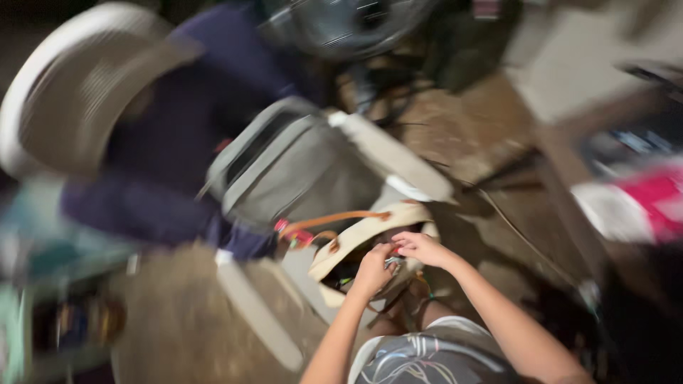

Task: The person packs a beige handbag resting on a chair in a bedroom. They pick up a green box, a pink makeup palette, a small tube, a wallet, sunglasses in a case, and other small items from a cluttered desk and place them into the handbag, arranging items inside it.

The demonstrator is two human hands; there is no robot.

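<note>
The picture is blurred by motion. A cream bag (356, 238) with a brown strap lies open below the middle of the head view. My left hand (373, 270) is curled at the bag's opening, around something small and dark that I cannot make out. My right hand (420, 247) reaches in from the right, fingers bent over the same opening, touching the bag's rim. A small pink item (299, 235) sits at the bag's left edge. What lies inside the bag is hidden.
A grey seat-like piece (299, 167) with pale edges lies just above the bag. Dark blue cloth (178, 135) and a round pale hat-like thing (85, 92) are at left. A fan (348, 25) stands at top. A pink and white object (640, 203) is at right.
</note>
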